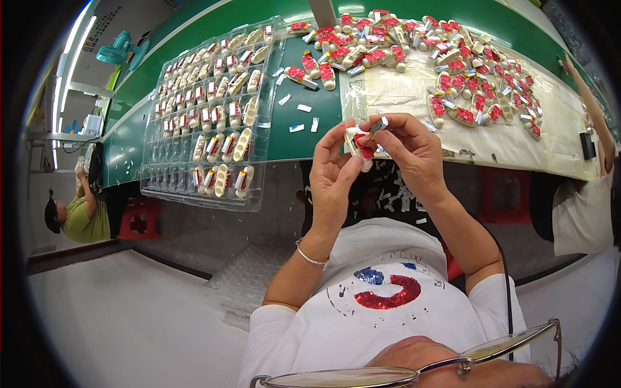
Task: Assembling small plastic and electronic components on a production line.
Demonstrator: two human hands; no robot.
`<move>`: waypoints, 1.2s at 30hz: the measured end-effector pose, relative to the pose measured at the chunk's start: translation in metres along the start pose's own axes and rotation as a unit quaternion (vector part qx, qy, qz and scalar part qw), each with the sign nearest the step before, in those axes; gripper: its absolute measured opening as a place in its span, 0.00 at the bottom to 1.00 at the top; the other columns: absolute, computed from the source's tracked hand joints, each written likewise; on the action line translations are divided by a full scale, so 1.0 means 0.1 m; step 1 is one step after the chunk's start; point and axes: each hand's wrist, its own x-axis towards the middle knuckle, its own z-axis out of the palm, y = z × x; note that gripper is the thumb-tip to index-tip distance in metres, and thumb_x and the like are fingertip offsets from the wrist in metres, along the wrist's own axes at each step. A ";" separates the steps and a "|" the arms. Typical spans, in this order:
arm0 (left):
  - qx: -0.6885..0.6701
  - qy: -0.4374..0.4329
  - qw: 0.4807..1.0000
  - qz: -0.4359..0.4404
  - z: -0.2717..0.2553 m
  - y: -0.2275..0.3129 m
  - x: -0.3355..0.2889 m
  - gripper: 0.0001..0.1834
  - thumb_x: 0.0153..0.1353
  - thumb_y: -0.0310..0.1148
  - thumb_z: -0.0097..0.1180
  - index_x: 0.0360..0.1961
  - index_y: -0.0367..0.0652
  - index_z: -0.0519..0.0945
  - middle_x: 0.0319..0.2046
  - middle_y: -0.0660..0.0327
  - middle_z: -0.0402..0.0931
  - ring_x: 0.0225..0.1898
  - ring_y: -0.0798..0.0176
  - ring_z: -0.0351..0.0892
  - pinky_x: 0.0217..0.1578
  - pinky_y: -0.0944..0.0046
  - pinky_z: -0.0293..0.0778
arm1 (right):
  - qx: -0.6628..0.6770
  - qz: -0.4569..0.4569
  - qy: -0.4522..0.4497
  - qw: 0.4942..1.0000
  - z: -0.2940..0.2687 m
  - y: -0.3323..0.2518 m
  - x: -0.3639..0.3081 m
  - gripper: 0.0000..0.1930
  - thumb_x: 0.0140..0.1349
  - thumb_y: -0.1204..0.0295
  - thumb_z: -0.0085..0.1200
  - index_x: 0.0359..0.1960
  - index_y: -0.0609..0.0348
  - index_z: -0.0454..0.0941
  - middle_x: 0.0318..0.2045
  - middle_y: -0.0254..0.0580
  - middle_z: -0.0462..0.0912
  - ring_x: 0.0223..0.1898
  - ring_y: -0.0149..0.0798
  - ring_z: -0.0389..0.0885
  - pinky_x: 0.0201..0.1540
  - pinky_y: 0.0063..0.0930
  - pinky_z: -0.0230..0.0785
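Observation:
My left hand (pixel 333 178) is closed around a small cream-coloured plastic piece with a red part (pixel 363 150), held up near the table's front edge. Beside it, my right hand (pixel 414 152) pinches a small silver-grey piece (pixel 379 125) between thumb and fingers, against the top of the cream piece. My fingers cover part of both. To the left is a clear plastic tray (pixel 272 84) with rows of similar cream and red pieces; several pockets at its near left hold none. Ahead and right, a heap of the same pieces (pixel 462 81) lies loosely spread.
Small white paper slips (pixel 296 128) lie on the green table (pixel 310 142), and more are scattered over my lap. Pale sheeting (pixel 543 152) covers the table on the right. A co-worker in green (pixel 90 216) sits at far left; another person's arm (pixel 592 97) reaches in at right.

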 end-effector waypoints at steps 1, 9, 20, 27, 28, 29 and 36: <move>-0.028 -0.004 1.000 -0.011 0.00 -0.01 0.00 0.26 0.62 0.19 0.50 0.62 0.35 0.62 0.59 0.50 0.67 0.58 0.61 0.72 0.55 0.64 0.74 | 0.012 0.009 -0.001 1.000 0.00 -0.01 0.00 0.11 0.66 0.76 0.52 0.48 0.68 0.73 0.44 0.44 0.81 0.44 0.31 0.82 0.47 0.24 0.77; -0.037 -0.003 0.997 -0.065 -0.07 0.08 0.10 0.25 0.59 0.18 0.55 0.58 0.35 0.67 0.52 0.54 0.74 0.51 0.65 0.77 0.52 0.66 0.76 | -0.092 -0.052 -0.001 0.994 -0.03 -0.03 -0.01 0.10 0.64 0.75 0.56 0.45 0.66 0.77 0.39 0.40 0.83 0.42 0.28 0.82 0.43 0.22 0.76; 0.036 0.021 0.999 0.028 -0.01 0.08 0.06 0.20 0.57 0.17 0.59 0.52 0.36 0.75 0.46 0.58 0.78 0.48 0.68 0.78 0.51 0.68 0.75 | -0.478 -0.272 -0.017 0.835 -0.03 -0.15 0.04 0.12 0.53 0.75 0.62 0.41 0.56 0.82 0.33 0.40 0.83 0.34 0.40 0.79 0.36 0.33 0.72; 0.042 0.014 0.999 0.020 -0.02 0.10 0.02 0.21 0.59 0.18 0.58 0.55 0.34 0.73 0.46 0.56 0.78 0.47 0.68 0.78 0.51 0.68 0.76 | -0.495 -0.301 -0.030 0.815 -0.02 -0.16 0.04 0.13 0.53 0.74 0.63 0.41 0.54 0.83 0.32 0.35 0.82 0.31 0.38 0.78 0.33 0.29 0.72; 0.043 0.012 0.999 0.019 -0.01 0.10 0.02 0.21 0.59 0.18 0.58 0.55 0.33 0.73 0.46 0.56 0.78 0.47 0.68 0.78 0.51 0.68 0.76 | -0.496 -0.305 -0.032 0.812 -0.02 -0.17 0.04 0.13 0.53 0.73 0.63 0.42 0.54 0.83 0.32 0.35 0.82 0.31 0.38 0.78 0.32 0.29 0.71; 0.044 0.011 0.999 0.018 -0.01 0.11 0.01 0.21 0.59 0.18 0.58 0.55 0.33 0.73 0.45 0.56 0.78 0.47 0.68 0.78 0.51 0.68 0.76 | -0.497 -0.309 -0.034 0.810 -0.03 -0.16 0.03 0.13 0.53 0.73 0.63 0.42 0.54 0.83 0.31 0.35 0.82 0.31 0.37 0.78 0.32 0.29 0.71; 0.059 0.012 0.998 0.013 0.01 0.12 0.00 0.22 0.59 0.18 0.58 0.55 0.33 0.73 0.45 0.56 0.79 0.46 0.68 0.79 0.50 0.69 0.76 | -0.477 -0.291 -0.036 0.829 -0.06 -0.15 0.00 0.15 0.51 0.75 0.63 0.43 0.51 0.84 0.31 0.35 0.81 0.32 0.36 0.78 0.33 0.28 0.72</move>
